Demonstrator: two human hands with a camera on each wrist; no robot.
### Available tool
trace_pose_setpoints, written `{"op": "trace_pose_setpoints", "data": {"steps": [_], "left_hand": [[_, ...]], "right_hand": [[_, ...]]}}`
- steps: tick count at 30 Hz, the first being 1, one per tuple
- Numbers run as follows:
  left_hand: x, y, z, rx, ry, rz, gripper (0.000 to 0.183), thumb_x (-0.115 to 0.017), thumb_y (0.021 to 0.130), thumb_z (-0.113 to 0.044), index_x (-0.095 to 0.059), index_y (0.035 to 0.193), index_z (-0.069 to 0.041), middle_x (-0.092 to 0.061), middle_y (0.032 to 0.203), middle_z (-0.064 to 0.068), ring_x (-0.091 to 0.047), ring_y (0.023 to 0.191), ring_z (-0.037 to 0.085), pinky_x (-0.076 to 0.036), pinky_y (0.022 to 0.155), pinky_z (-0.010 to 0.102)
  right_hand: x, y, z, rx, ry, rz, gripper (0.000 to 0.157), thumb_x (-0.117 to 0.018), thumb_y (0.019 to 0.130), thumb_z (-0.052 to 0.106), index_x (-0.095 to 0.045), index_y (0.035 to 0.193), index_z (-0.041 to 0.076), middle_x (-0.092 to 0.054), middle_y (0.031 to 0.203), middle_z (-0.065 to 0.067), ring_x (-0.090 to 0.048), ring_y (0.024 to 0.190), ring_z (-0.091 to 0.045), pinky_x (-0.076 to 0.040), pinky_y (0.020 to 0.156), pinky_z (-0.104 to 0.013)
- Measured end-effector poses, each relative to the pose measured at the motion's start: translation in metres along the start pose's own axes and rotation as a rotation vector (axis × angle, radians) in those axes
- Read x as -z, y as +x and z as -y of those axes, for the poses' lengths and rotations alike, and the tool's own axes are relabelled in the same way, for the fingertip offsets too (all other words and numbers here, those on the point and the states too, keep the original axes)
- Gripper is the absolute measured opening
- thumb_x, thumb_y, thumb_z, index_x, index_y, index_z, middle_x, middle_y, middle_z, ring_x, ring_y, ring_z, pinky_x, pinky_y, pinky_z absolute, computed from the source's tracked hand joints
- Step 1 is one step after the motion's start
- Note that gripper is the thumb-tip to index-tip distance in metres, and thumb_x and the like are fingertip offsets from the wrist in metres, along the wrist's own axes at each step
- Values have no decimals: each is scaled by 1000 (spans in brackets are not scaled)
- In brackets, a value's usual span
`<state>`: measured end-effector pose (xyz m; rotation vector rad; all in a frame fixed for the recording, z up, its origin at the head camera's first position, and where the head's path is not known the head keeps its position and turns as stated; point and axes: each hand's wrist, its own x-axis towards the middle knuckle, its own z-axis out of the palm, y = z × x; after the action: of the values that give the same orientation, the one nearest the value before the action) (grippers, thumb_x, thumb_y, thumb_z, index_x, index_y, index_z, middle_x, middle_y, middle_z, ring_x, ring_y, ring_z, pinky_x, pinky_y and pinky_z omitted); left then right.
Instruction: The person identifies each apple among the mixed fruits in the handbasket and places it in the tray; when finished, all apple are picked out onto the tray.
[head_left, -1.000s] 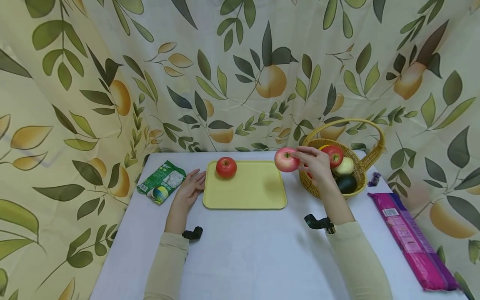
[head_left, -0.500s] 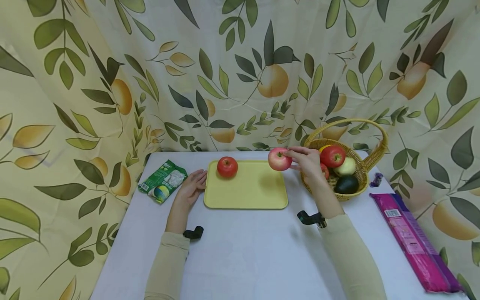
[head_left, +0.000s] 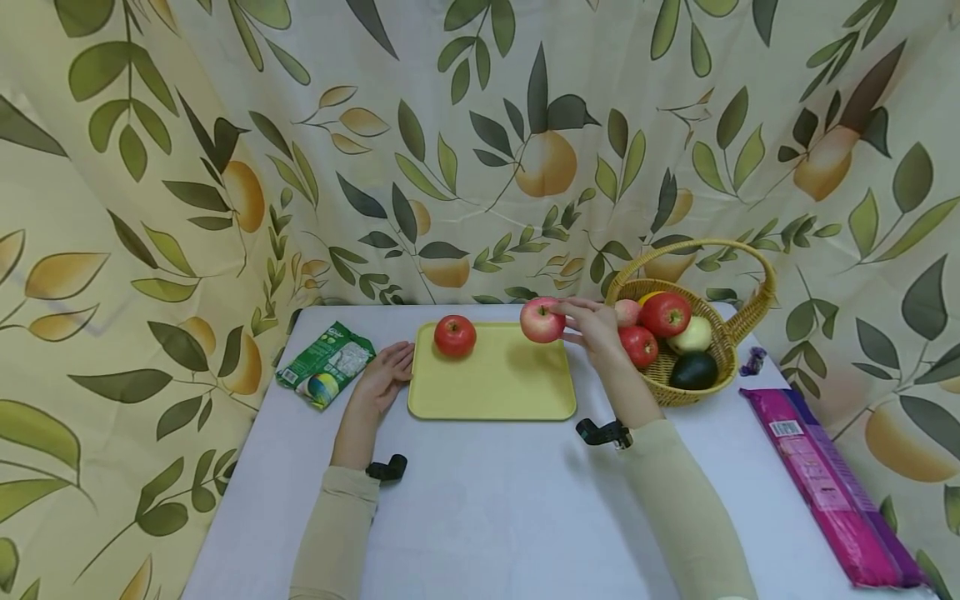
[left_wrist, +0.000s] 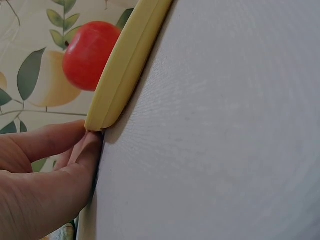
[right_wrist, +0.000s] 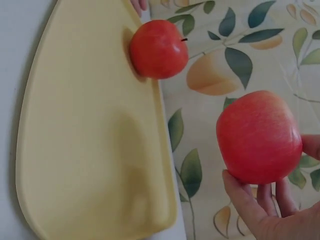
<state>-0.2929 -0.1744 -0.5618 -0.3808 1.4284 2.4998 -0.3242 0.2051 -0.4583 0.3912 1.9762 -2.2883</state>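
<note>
In the head view my right hand (head_left: 592, 329) holds a pink-red apple (head_left: 542, 320) above the right end of the yellow tray (head_left: 491, 396). In the right wrist view the thumb and fingertips grip that apple (right_wrist: 260, 137) from the side, and a shadow falls on the tray (right_wrist: 75, 125). A second, deeper red apple (head_left: 454, 336) with a short dark stem sits at the tray's back left. My left hand (head_left: 384, 375) rests on the table at the tray's left side. In the left wrist view its fingertips touch the tray's edge (left_wrist: 112, 95).
A wicker basket (head_left: 723, 367) with a tall handle stands on the right, holding several fruits and vegetables. A green packet (head_left: 326, 364) lies left of my left hand. A long pink-purple package (head_left: 828, 487) lies along the table's right edge. A patterned curtain (head_left: 480, 233) hangs behind.
My right hand has moved left with the apple, from beside the basket to over the tray's right end. More of the basket's contents now show. My left hand has stayed at the tray's edge.
</note>
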Motion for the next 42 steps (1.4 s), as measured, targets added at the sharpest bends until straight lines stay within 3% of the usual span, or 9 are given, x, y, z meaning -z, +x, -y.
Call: {"op": "trace_pose_setpoints", "data": {"steps": [6,12,16,22,28,35,42], "left_hand": [[-1,0,-1,-13,25,12,84,-40,86,35,-29,161,0,-34,166,18,-33,154,28,-35,122,36],[-3,0,-1,-14,32,14,83,-40,87,34,-28,162,1,-33,167,18,-32,154,27,-35,122,35],[-4,0,-2,-18,31,10,83,-40,86,34,-29,161,1,-34,166,18,-33,154,27,-35,122,35],[-3,0,-1,-16,27,17,84,-41,85,35,-28,161,1,-34,166,19,-32,155,28,-34,122,35],[-1,1,-1,-17,18,20,85,-41,84,36,-30,161,1,-34,166,19,-32,154,27,-35,121,35],[-2,-1,-1,-18,33,22,86,-40,84,36,-27,161,2,-32,167,20,-31,155,28,-34,122,36],[0,-2,-1,-27,19,33,87,-38,84,37,-24,162,2,-30,167,21,-29,155,30,-31,124,36]], "right_hand": [[-13,9,-10,3,-8,28,43,-80,91,15,-66,128,0,-68,115,-3,-70,92,-16,-64,82,-33],[-26,15,-20,-22,-5,8,37,-81,89,13,-67,121,2,-65,116,-4,-68,94,-18,-60,97,-45],[-33,18,-28,-55,1,-5,32,-81,88,14,-69,115,5,-68,110,-2,-68,93,-17,-56,103,-45],[-39,26,-41,-66,20,-16,25,-80,87,9,-71,109,4,-71,96,0,-72,83,-13,-62,91,-39],[-44,35,-51,-92,45,-22,28,-80,85,5,-68,111,3,-69,102,-5,-72,83,-15,-61,93,-38],[-48,40,-59,-103,65,-3,28,-80,83,2,-68,108,3,-70,98,-4,-72,83,-13,-63,79,-29],[-48,42,-62,-115,3,9,53,-79,87,4,-61,135,-7,-68,105,-5,-68,86,-9,-53,106,-35]]}}
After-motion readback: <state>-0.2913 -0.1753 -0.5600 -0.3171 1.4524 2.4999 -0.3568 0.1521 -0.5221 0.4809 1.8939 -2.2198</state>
